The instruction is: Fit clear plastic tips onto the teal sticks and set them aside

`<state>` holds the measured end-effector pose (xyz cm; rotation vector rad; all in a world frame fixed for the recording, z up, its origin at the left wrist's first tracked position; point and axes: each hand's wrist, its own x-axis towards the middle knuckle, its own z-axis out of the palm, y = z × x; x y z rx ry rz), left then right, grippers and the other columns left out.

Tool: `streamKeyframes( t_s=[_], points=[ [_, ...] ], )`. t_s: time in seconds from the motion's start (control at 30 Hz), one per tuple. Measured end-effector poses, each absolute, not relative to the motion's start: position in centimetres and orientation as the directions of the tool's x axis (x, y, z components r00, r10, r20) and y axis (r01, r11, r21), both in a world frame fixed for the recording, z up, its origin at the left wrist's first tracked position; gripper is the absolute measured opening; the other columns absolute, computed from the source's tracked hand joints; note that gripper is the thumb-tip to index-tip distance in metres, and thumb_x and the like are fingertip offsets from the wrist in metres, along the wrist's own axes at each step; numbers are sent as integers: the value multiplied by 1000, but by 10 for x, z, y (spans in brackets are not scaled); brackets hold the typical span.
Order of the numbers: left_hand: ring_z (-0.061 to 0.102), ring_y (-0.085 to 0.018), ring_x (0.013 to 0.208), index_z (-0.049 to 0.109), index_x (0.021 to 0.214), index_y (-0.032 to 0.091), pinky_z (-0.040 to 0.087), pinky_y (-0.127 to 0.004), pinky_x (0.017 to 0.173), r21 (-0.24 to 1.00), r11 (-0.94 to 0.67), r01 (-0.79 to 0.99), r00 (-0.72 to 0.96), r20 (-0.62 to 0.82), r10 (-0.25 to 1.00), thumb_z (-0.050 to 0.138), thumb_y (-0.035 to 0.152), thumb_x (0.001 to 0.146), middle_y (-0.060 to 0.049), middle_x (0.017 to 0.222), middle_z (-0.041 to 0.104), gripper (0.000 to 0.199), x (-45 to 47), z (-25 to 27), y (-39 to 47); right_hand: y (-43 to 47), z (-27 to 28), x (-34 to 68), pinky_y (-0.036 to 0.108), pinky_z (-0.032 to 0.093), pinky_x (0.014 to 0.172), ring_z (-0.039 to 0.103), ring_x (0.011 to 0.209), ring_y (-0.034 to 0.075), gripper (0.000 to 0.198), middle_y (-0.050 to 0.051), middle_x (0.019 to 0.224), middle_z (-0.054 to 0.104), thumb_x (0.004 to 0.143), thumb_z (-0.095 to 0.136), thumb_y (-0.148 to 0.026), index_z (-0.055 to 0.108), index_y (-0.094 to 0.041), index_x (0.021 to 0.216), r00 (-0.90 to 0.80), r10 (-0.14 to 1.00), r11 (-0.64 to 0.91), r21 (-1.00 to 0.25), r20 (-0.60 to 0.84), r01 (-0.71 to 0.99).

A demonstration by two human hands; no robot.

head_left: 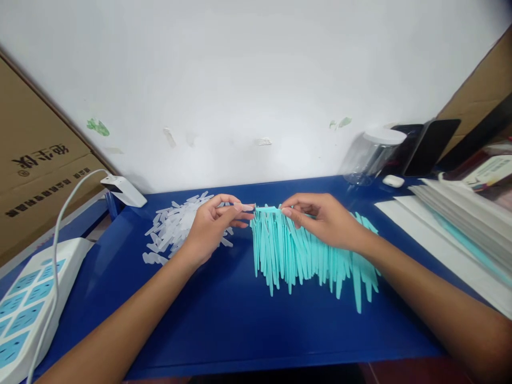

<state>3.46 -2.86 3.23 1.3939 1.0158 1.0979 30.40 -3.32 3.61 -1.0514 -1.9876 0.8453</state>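
My left hand [214, 224] pinches a small translucent plastic cap [245, 207] between thumb and fingers. Facing it, my right hand [320, 216] grips a slim turquoise eyebrow razor [269, 209], held level with its head end pointing left at the cap. Cap and razor tip are very close; whether they touch I cannot tell. Below and behind my right hand lies a long row of similar turquoise razors [288, 250], tapered handles toward me. Beyond my left hand is a loose heap of translucent caps [174, 226], partly hidden by that hand.
On the blue table [240, 320], a power strip [36, 304] with a white cable lies left, near a white device [124, 191]. At the right stand a clear jar [372, 157], a dark phone [432, 146], a white earbud case [393, 181] and stacked paper [468, 234]. A white wall rises behind.
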Motion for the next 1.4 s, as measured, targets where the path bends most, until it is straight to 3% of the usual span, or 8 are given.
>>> streamKeyframes(
  t_s=[0.33,0.73,1.1,1.4],
  points=[
    [79,-27,99,67,102,18,64,-33,73,992,-98,78,277,73,958,73,44,94,-11,103,82,28,36,29,-34,-38,42,300,29,52,61,66,64,15,29,3,80,73,99,65,-47,76,-20,100,-390,871,449,-807,299,384],
    [79,-28,96,75,103,17,63,-33,70,987,-94,130,237,61,969,76,48,90,-12,101,82,33,31,22,-27,-31,40,309,30,48,62,65,72,17,22,4,84,77,97,66,-37,80,-21,93,-345,819,573,-663,458,481],
    [80,-26,91,74,104,18,61,-30,65,982,-100,161,256,56,965,73,48,93,-11,104,82,31,31,23,-28,-30,39,312,30,40,56,57,61,14,17,2,73,73,94,67,-28,79,-20,86,-344,807,589,-616,480,523],
    [79,-23,83,76,97,17,59,-29,64,961,-167,219,336,87,938,75,45,91,-9,91,83,29,37,24,-35,-36,35,302,28,42,59,59,66,13,21,2,79,74,99,63,-32,79,-20,93,-433,785,614,-643,443,457]
  ],
)
